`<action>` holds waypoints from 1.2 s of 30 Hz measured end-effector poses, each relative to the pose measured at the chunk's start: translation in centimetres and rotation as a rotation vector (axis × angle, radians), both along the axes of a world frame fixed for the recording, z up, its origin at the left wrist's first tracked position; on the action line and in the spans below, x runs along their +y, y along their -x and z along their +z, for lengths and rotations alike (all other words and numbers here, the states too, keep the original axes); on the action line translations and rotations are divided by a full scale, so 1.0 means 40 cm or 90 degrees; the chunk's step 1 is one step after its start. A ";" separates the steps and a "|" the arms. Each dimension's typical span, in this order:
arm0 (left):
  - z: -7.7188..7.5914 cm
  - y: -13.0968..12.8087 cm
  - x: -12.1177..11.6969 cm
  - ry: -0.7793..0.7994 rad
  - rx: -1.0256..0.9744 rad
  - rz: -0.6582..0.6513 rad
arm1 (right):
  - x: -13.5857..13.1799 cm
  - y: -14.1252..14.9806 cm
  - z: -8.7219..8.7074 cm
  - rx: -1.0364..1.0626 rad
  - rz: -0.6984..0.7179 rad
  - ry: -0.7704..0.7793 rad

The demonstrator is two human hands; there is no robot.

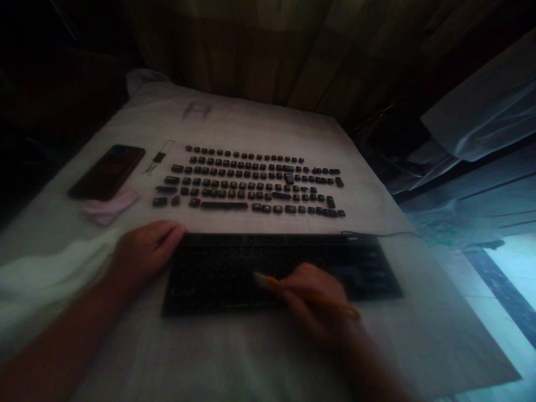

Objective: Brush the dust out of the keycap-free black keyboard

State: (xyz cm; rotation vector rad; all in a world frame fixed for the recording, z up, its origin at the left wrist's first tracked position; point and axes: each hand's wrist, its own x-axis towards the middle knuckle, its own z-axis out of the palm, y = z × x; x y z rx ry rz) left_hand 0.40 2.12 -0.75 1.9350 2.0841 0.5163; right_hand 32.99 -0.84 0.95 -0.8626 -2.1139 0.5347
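Left hand (pixel 146 251): half-curled at upper-left corner of black keyboard (pixel 218 273), hold unclear | black keyboard: flat on tabletop (pixel 234 357), presumably light, stiff; best held by edges | orange-handled brush (pixel 271 283): bristles likely soft | right hand (pixel 316 282): gripping orange-handled brush.

The room is dim. At 12 o'clock stands a brown wall or curtain (pixel 259 56). A pale-covered table (pixel 268 123) occupies the centre. At 4 o'clock, bright bluish light lies on the floor (pixel 488 310).
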 end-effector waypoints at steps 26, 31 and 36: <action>0.004 -0.006 -0.001 0.000 -0.001 -0.005 | -0.002 -0.003 -0.004 -0.035 0.015 0.019; 0.004 -0.006 -0.001 0.002 0.001 0.002 | 0.000 -0.001 -0.006 -0.016 0.016 0.000; 0.007 -0.010 0.001 0.001 0.009 -0.001 | -0.002 -0.003 0.000 0.032 -0.011 -0.003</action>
